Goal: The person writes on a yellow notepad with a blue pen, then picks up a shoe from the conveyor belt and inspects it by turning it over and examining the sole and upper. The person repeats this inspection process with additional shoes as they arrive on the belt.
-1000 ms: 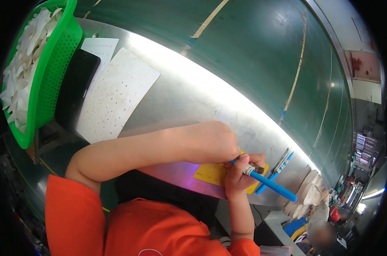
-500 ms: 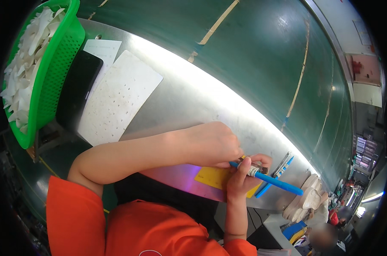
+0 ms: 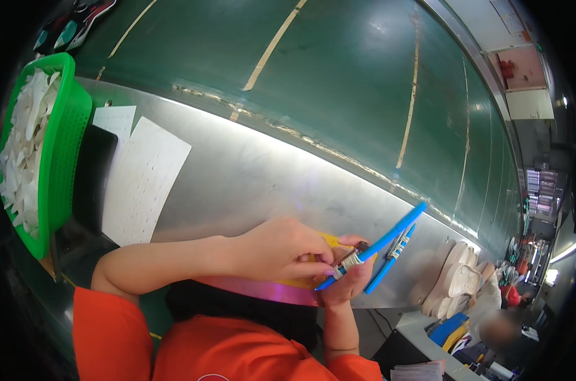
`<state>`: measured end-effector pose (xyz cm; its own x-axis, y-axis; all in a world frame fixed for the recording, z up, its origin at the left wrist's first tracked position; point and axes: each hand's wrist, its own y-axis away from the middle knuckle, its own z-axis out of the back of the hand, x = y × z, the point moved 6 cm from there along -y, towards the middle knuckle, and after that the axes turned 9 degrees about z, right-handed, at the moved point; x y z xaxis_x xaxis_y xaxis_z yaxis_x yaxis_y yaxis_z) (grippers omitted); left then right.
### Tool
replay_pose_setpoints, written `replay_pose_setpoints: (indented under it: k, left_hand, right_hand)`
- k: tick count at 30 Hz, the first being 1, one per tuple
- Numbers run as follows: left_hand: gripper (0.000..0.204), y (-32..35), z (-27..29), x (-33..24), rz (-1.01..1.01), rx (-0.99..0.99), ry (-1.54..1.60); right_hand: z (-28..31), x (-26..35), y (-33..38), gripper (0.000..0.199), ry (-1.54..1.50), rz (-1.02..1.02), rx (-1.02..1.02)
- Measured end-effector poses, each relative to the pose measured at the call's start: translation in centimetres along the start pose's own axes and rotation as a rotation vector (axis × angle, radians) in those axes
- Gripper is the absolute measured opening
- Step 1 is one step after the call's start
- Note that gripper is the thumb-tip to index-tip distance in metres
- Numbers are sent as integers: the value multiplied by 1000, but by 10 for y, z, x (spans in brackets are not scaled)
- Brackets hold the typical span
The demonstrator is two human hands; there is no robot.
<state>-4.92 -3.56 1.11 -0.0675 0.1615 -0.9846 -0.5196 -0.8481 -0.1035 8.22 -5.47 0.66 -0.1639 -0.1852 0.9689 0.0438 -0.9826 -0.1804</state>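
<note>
In my right hand is a blue pen-like stick, bound near its lower part with whitish cord. It tilts up to the right, and its thin lower end pokes out below my fingers. My left hand reaches across from the left, its fingers curled and pinching at the bound part. A dark brown piece shows between the hands; its kind is unclear. Just right of my right hand, a second blue stick with a similar binding lies on the metal ledge. A yellow sheet lies under my hands, mostly covered.
White shoe soles are stacked at the right. A green basket of white scraps stands at the left, beside a white board and paper sheets. Beyond the ledge runs a green belt with tape strips. Another person is at far right.
The blue stick has swung from pointing down-right to pointing up-right. My left hand has moved left and lower, its fingers now visible. The whole view has shifted.
</note>
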Motion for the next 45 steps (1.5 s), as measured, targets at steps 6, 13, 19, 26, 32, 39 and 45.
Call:
replay_pose_setpoints:
  k: [6,13,19,26,32,39,45]
  left_hand:
    - [12,0,-3,8,339,151,287]
    - [14,2,18,9,215,-72,60]
    - [15,0,68,11,386,-293,-103]
    - [13,5,64,13,299,-353,-306]
    - [12,6,63,11,209,-420,-399]
    - [11,6,60,11,210,-374,-437]
    - [10,7,56,14,149,-384,-425]
  right_hand:
    - [-4,0,-3,57,-243,-99,104]
    - [-1,-9,-4,48,-55,127,-153]
    - [-4,-1,2,38,161,209,-154]
    - [-21,-11,1,29,74,58,35]
    - [-22,-16,3,27,159,53,69]
    - [-19,-16,4,24,191,100,35]
    - [-19,-18,5,27,311,187,130]
